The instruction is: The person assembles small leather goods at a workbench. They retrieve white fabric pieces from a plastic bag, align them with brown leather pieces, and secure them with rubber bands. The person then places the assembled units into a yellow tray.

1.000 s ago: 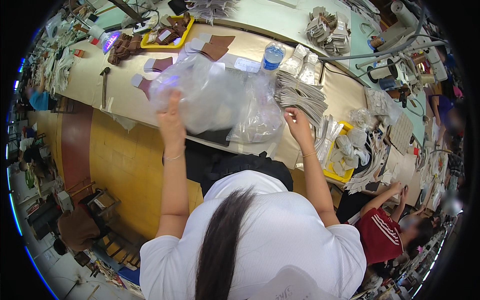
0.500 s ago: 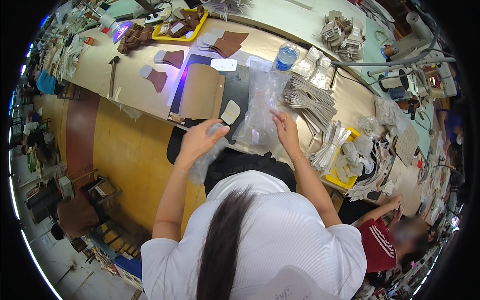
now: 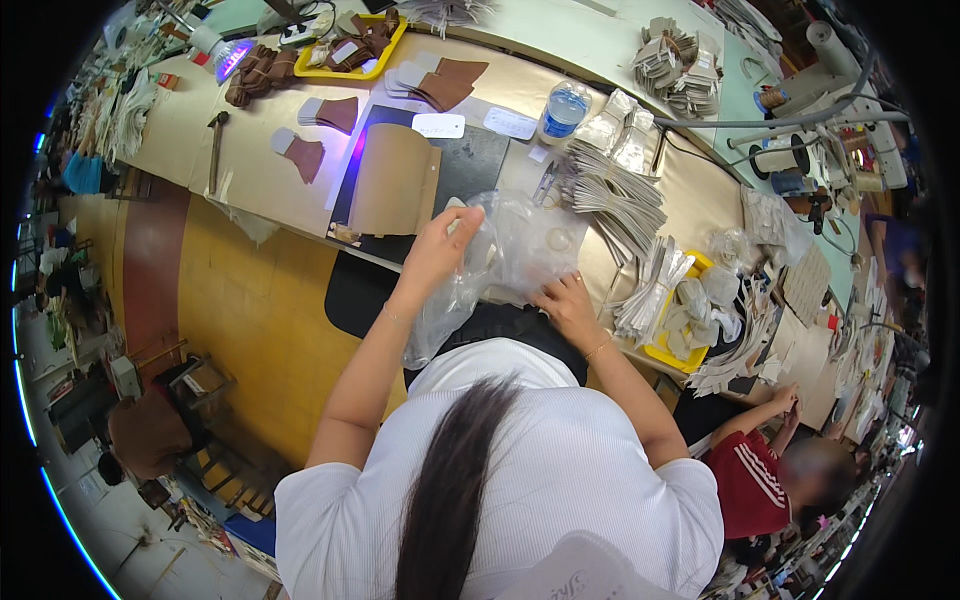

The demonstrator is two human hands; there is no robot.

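The workshop has a yellow floor point(image 3: 270, 290) and a long workbench point(image 3: 180, 125) covered in tan sheeting. At the bench's left end lies a hammer point(image 3: 216, 150); behind it a lamp point(image 3: 232, 58) glows violet near tied brown bundles point(image 3: 253, 75). Next are two-tone cut pieces point(image 3: 303, 160), a yellow tray point(image 3: 385, 62) of brown parts, and a brown card sheet point(image 3: 390, 180) lying on a dark board point(image 3: 470, 155).

The left hand point(image 3: 440, 245) is raised over the bench's near edge, thumb and fingers closed on clear plastic bagging point(image 3: 520, 240). The bagging hangs below that hand and spreads toward the right hand; whether it is one bag or more cannot be told. A water bottle point(image 3: 565, 110) stands beyond. The right hand point(image 3: 568, 305) rests at the bagging's near right side, fingers bent; whether it grips cannot be told.

Further right are grey strip bundles point(image 3: 615, 190), a yellow bin point(image 3: 675, 358) and a co-worker's red sleeve point(image 3: 745, 480).
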